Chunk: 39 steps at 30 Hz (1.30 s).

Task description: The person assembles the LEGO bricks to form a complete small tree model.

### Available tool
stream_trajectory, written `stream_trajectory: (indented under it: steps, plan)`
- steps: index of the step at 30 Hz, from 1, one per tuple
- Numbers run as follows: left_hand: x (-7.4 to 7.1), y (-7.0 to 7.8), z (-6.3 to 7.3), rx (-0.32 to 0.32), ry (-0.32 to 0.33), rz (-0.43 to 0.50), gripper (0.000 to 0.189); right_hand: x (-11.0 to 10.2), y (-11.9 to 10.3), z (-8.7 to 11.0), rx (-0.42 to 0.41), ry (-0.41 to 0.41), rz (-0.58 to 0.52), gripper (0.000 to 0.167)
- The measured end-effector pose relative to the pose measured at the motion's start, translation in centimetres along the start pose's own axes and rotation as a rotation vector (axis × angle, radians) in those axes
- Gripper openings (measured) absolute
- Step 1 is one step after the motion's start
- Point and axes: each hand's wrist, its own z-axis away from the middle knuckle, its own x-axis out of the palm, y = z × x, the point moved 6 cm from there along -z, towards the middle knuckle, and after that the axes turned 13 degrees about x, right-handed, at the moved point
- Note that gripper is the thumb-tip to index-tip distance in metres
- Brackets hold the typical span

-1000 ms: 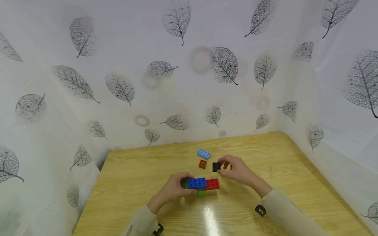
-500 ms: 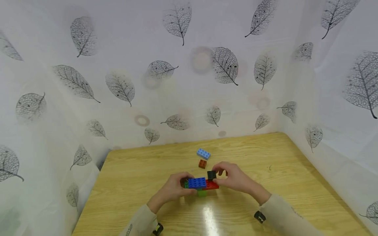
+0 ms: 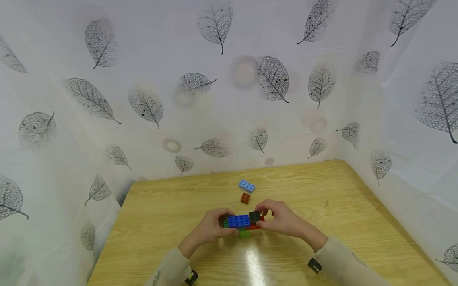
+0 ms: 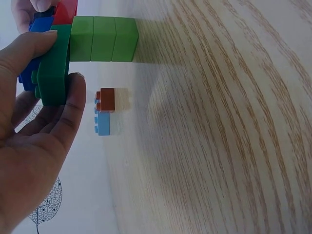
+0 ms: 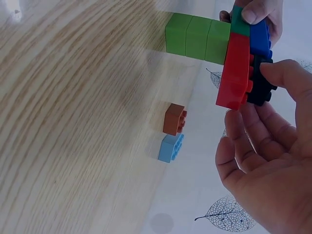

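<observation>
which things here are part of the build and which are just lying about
In the job:
black brick, in the right hand
blue brick
red brick
dark green brick, in the left hand
light green bricks

Lying apart, perhaps for later:
brown brick
light blue brick

Open worktop point(image 3: 161, 206) stretches outward from the left hand point(image 3: 210, 229) and the right hand point(image 3: 281, 219). Between them, the joined toy blocks point(image 3: 239, 221) bar a straight crossing, with gaps beneath their overhanging ends, either side of the light green column point(image 4: 103, 39). Beyond the hands, a brown block point(image 3: 245, 198) and a light blue block point(image 3: 247, 186) obstruct the middle; a leaf-print sheet point(image 3: 229, 123) walls the far edge.
</observation>
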Motion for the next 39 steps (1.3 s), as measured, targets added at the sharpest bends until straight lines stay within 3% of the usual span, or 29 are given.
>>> stream_trajectory:
  steps: [9, 16, 28, 39]
  plan:
    - [-0.1, 0.1, -0.1, 0.022, 0.003, -0.007, 0.032, 0.2, -0.1, 0.1, 0.002, -0.020, 0.001, 0.028]
    - [-0.1, 0.1, 0.0, 0.015, 0.008, -0.005, 0.031, 0.8, 0.0, 0.0, -0.001, -0.083, -0.119, 0.025]
    - [-0.2, 0.5, 0.0, 0.005, 0.004, 0.001, 0.029, 1.0, 0.5, -0.3, 0.030, -0.154, -0.216, 0.020]
    - [0.0, 0.4, 0.0, 0.006, -0.007, 0.004, 0.029, 1.3, 1.1, -0.5, 0.032, -0.155, -0.247, 0.022]
